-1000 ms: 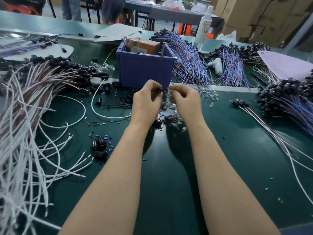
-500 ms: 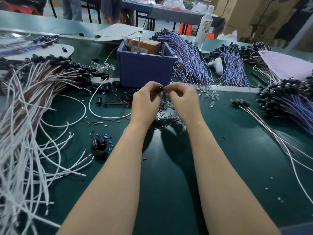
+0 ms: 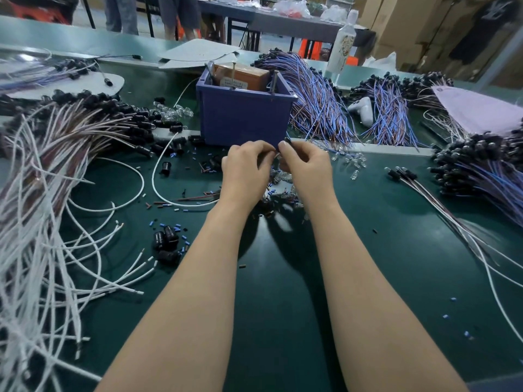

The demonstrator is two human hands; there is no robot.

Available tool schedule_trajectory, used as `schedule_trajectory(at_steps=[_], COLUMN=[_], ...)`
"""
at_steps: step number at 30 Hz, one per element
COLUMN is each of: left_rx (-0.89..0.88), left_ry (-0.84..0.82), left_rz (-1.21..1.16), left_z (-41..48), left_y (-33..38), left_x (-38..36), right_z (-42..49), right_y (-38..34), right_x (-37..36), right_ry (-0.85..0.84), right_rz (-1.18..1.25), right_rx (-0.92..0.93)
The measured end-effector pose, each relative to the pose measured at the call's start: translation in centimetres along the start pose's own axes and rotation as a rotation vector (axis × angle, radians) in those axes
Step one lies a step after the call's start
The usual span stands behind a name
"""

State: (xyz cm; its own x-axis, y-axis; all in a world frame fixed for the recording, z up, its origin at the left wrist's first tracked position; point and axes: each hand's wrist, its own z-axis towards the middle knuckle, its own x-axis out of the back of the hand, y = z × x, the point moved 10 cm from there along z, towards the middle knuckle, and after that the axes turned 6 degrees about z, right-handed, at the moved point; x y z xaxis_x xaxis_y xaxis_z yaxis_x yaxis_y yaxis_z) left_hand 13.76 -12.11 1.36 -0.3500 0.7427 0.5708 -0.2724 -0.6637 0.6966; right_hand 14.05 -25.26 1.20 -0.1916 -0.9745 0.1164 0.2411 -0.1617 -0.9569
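My left hand (image 3: 244,168) and my right hand (image 3: 307,165) meet fingertip to fingertip above the green table (image 3: 283,278), just in front of a blue bin (image 3: 243,120). My right hand pinches a small black cap (image 3: 286,142) between thumb and forefinger. My left hand's fingers are curled and pinch something tiny against it; what that is stays hidden. Under my hands lies a small heap of clear bulbs and black parts (image 3: 283,190).
White wires (image 3: 34,222) spread over the left side. Bundles of blue-brown leads with black caps (image 3: 317,100) lie behind and at the right (image 3: 481,171). Loose black caps (image 3: 165,241) sit at the left. A white bottle (image 3: 341,43) stands at the back.
Both hands have drawn closer until their fingertips touch, and risen slightly toward the bin. The black cap now shows at my right thumb tip.
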Motion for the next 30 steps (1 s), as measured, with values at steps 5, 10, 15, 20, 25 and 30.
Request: schedule_trajectory(at_steps=[5, 10, 15, 20, 25, 30], left_rx=[-0.007, 0.021, 0.028, 0.032, 0.035, 0.018], left_ry=[-0.029, -0.034, -0.057, -0.09, -0.108, -0.072], left_rz=[-0.013, 0.034, 0.147, 0.174, 0.116, 0.049], left_z=[-0.1, -0.5, -0.5, -0.4, -0.3, -0.2], left_y=[0.4, 0.2, 0.1, 0.1, 0.2, 0.2], left_x=[-0.1, -0.1, -0.8, -1.2, -1.2, -1.0], right_z=[0.1, 0.2, 0.1, 0.1, 0.1, 0.0], right_y=[0.6, 1.1, 1.8, 2.2, 2.0, 2.1], right_x=[-0.2, 0.0, -0.1, 0.0, -0.2, -0.7], right_ry=[-0.053, 0.006, 0.059, 0.04, -0.034, -0.052], right_rz=[0.106, 0.108, 0.184, 0.193, 0.126, 0.15], right_rx=[-0.035, -0.035, -0.086, -0.125, -0.137, -0.151])
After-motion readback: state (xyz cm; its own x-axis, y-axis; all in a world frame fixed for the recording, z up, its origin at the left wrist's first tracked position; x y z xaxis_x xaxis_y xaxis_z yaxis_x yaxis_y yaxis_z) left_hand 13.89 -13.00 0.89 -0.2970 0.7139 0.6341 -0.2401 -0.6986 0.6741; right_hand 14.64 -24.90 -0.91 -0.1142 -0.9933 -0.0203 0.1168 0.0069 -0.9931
